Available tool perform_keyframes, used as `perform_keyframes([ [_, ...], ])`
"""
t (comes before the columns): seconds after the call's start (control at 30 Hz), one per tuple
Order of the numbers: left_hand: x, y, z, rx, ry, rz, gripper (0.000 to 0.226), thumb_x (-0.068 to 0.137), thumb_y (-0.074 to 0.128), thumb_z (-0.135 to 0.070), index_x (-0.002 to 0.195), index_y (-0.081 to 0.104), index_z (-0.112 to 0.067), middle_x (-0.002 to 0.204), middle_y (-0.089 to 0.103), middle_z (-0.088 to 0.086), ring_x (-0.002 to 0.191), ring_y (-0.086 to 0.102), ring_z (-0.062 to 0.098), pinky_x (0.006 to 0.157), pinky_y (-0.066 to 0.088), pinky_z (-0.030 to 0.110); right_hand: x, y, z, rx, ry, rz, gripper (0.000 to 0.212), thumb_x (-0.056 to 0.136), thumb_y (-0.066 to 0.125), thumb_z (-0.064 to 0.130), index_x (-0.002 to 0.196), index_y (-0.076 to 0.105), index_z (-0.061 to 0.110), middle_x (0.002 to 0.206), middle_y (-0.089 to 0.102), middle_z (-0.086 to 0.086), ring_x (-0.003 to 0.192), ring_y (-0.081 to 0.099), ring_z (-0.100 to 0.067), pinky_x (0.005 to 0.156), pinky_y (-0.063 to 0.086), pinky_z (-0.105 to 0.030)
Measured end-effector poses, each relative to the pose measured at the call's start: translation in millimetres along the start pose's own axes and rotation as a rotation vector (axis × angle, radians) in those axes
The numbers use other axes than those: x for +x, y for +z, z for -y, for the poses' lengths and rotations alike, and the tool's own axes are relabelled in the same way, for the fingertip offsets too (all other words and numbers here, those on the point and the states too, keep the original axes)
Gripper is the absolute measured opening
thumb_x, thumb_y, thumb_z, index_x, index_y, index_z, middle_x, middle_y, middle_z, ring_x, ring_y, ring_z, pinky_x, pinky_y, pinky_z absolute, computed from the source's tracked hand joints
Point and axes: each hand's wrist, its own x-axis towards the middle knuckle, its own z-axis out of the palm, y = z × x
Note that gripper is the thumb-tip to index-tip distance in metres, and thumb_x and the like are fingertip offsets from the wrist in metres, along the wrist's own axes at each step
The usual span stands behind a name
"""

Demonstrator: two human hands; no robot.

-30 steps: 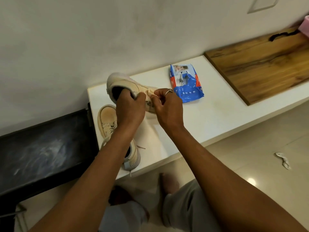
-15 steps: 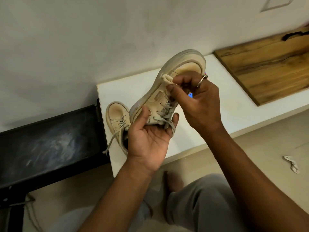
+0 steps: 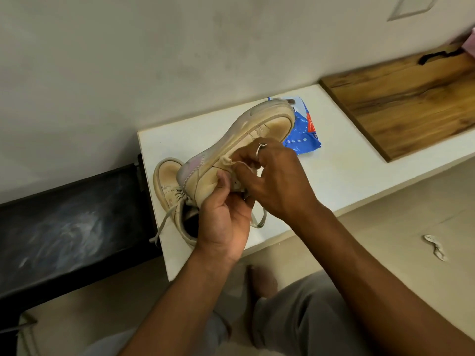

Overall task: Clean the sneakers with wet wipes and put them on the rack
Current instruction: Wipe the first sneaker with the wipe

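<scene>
A beige sneaker (image 3: 246,140) is held up on its side above the white shelf (image 3: 341,165), toe pointing away to the right. My left hand (image 3: 223,214) grips it from below near the laces. My right hand (image 3: 272,173) pinches a crumpled wet wipe (image 3: 232,163) against the sneaker's side by the laces. The second beige sneaker (image 3: 169,186) lies on the shelf behind my left hand, laces loose. A blue pack of wet wipes (image 3: 303,129) lies on the shelf, partly hidden by the raised sneaker's toe.
A wooden board (image 3: 406,98) lies on the shelf at the right. A dark bench (image 3: 66,224) stands to the left of the shelf. A used crumpled wipe (image 3: 435,246) lies on the tiled floor at the right. The wall is close behind.
The sneaker was lifted off the shelf and turned on its side. My right hand slid down from the tongue to the side by the laces, wipe in its fingers.
</scene>
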Motion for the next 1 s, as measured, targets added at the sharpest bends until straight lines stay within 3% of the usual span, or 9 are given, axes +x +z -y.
perform_keyframes([
  [0.2, -3, -5, 0, 0.037, 0.022, -0.002, 0.053, 0.099, 0.05, -0.025, 0.148, 0.039, -0.008, 0.144, 0.053, 0.017, 0.134, 0.051, 0.031, 0.116, 0.031, 0.054, 10, -3, -13, -0.1, 0.049, -0.248, 0.016, 0.089, 0.062, 0.022, 0.094, 0.075, 0.015, 0.085, 0.067, -0.001, 0.081, 0.059, -0.018, 0.068, 0.052, -0.041],
  [0.37, -1, -9, -1, 0.074, 0.026, 0.015, 0.048, 0.105, 0.041, -0.024, 0.147, 0.04, -0.003, 0.145, 0.05, 0.021, 0.131, 0.053, 0.03, 0.112, 0.039, 0.047, -3, 4, 0, -0.069, -0.059, -0.026, 0.015, 0.088, 0.064, 0.022, 0.095, 0.075, 0.016, 0.086, 0.068, 0.002, 0.081, 0.058, -0.014, 0.069, 0.051, -0.036],
  [0.47, -2, -11, 0, 0.086, 0.035, 0.0, 0.048, 0.1, 0.049, -0.021, 0.146, 0.043, -0.006, 0.142, 0.055, 0.019, 0.131, 0.054, 0.031, 0.113, 0.036, 0.052, 3, -4, -10, -0.086, -0.032, -0.197, 0.018, 0.09, 0.06, 0.025, 0.095, 0.074, 0.014, 0.086, 0.068, 0.001, 0.08, 0.059, -0.016, 0.068, 0.052, -0.037],
  [0.57, -2, -13, 1, 0.132, 0.078, -0.035, 0.057, 0.093, 0.059, -0.019, 0.147, 0.04, -0.01, 0.14, 0.057, 0.016, 0.128, 0.057, 0.031, 0.11, 0.04, 0.053, 8, -15, -23, -0.143, 0.061, -0.409, 0.016, 0.092, 0.061, 0.023, 0.098, 0.073, 0.014, 0.09, 0.069, 0.0, 0.085, 0.06, -0.015, 0.073, 0.05, -0.029],
  [0.63, -2, -14, 4, 0.168, 0.1, -0.079, 0.052, 0.095, 0.06, -0.014, 0.144, 0.044, -0.012, 0.138, 0.059, 0.014, 0.126, 0.059, 0.03, 0.109, 0.042, 0.052, 11, -19, -28, -0.191, 0.122, -0.459, 0.017, 0.092, 0.061, 0.022, 0.101, 0.074, 0.015, 0.093, 0.069, -0.001, 0.087, 0.06, -0.017, 0.074, 0.046, -0.025],
  [0.77, -4, -15, 16, 0.334, 0.173, -0.141, 0.038, 0.085, 0.074, -0.026, 0.12, 0.06, -0.031, 0.126, 0.068, -0.004, 0.122, 0.061, 0.017, 0.11, 0.044, 0.042, 17, -21, -37, -0.241, 0.16, -0.376, 0.021, 0.094, 0.059, 0.024, 0.108, 0.074, 0.017, 0.103, 0.07, -0.001, 0.095, 0.06, -0.017, 0.081, 0.046, -0.025],
  [0.83, -5, -16, 19, 0.412, 0.217, -0.136, 0.045, 0.079, 0.077, -0.035, 0.12, 0.059, -0.034, 0.123, 0.068, -0.013, 0.121, 0.061, 0.01, 0.108, 0.046, 0.037, 16, -20, -40, -0.243, 0.167, -0.296, 0.019, 0.094, 0.061, 0.02, 0.108, 0.073, 0.018, 0.104, 0.07, 0.0, 0.096, 0.059, -0.014, 0.082, 0.046, -0.02],
  [0.93, -2, -16, 19, 0.453, 0.278, -0.124, 0.043, 0.077, 0.068, -0.028, 0.118, 0.056, -0.035, 0.111, 0.071, -0.023, 0.114, 0.063, 0.001, 0.095, 0.05, 0.021, 13, -14, -36, -0.183, 0.087, -0.169, 0.019, 0.093, 0.062, 0.009, 0.104, 0.073, 0.019, 0.101, 0.068, 0.002, 0.094, 0.056, -0.009, 0.08, 0.037, -0.005],
  [1.0, -1, -16, 18, 0.483, 0.311, -0.135, 0.046, 0.077, 0.069, -0.031, 0.121, 0.057, -0.032, 0.112, 0.07, -0.023, 0.114, 0.063, 0.0, 0.091, 0.049, 0.017, 11, -5, -28, -0.17, -0.025, -0.087, 0.021, 0.092, 0.06, 0.007, 0.103, 0.073, 0.019, 0.1, 0.067, 0.003, 0.095, 0.057, -0.011, 0.08, 0.042, -0.011],
])
